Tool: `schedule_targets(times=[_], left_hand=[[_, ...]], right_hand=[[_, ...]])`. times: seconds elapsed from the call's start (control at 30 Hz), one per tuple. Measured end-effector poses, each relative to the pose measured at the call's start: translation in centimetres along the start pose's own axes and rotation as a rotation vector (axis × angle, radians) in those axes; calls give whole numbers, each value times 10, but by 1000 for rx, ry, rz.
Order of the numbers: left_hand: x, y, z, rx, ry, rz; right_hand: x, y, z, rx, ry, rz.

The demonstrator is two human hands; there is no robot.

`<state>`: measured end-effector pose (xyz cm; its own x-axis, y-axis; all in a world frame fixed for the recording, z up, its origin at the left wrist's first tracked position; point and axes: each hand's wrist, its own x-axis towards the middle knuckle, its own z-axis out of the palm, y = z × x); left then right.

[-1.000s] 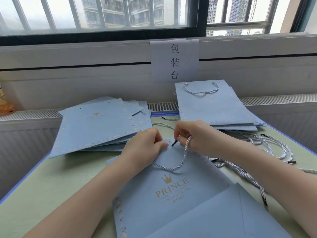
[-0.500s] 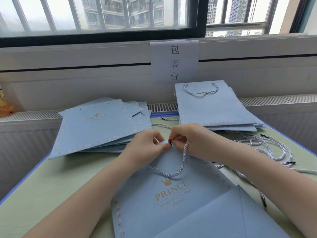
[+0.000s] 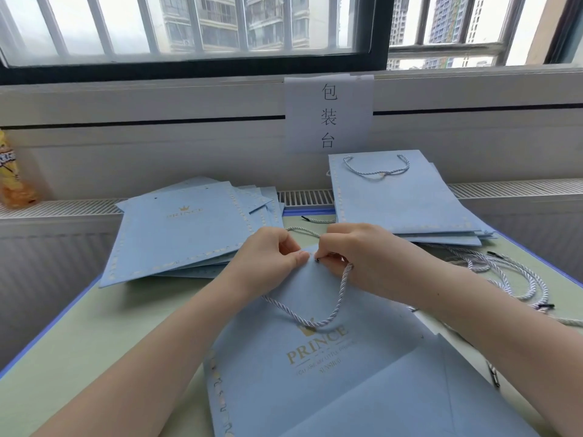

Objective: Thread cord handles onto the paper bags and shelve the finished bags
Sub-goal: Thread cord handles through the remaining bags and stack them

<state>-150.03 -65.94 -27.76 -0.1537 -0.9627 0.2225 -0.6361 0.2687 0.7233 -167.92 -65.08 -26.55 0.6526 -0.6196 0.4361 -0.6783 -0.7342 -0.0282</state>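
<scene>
**A:** Bag point(image 3: 315, 357), the blue one lying flat on the desk point(image 3: 94, 342) right in front of the person. Where's the cord point(image 3: 318, 321)?

**B:** In the head view it droops in a loop over the gold printing. The left hand point(image 3: 268, 260) pinches the bag's top edge, thumb pressed on the paper. The right hand point(image 3: 356, 257) has its fingers point(image 3: 328, 260) curled tight round the cord's black tip, held right at that edge.

**A:** Anything different from a second ago?

**B:** Yes. The tip stood clear of the paper then, with a gap between the hands. Now the hands are touching and the tip is down at the edge, where I'd guess the hole is, though the fingers hide it.

**A:** So this end is going in?

**B:** Likely. The loop's other end runs under the left hand, so I can't tell if it's threaded.

**A:** And the rest?

**B:** A pile of bags without handles point(image 3: 189, 228) sits far left, a stack of finished bags point(image 3: 403, 200) far right, and loose cords point(image 3: 504, 279) lie beside the right arm. Nothing has been shelved in this view.
</scene>
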Motion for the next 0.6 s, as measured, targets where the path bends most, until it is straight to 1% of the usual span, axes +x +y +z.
schedule_targets(times=[0.1,0.23,0.3,0.37,0.47,0.53,0.6], left_hand=[[-1,0,-1,3,-6,-1],[-4,6,-5,-8,-4,41],[-4,10,-10,-26,-46,43],[-5,13,-18,-91,-139,-24],[-6,10,-28,-299,-255,-176],[-6,7,-33,-430,-307,-251],[-7,6,-37,-511,-375,-298]], right_hand=[[2,-1,0,38,6,29],[3,2,3,190,55,188],[4,1,2,302,78,273],[6,-1,0,380,71,345],[6,-4,0,403,55,406],[5,-6,0,405,37,403],[5,-8,0,437,39,369]])
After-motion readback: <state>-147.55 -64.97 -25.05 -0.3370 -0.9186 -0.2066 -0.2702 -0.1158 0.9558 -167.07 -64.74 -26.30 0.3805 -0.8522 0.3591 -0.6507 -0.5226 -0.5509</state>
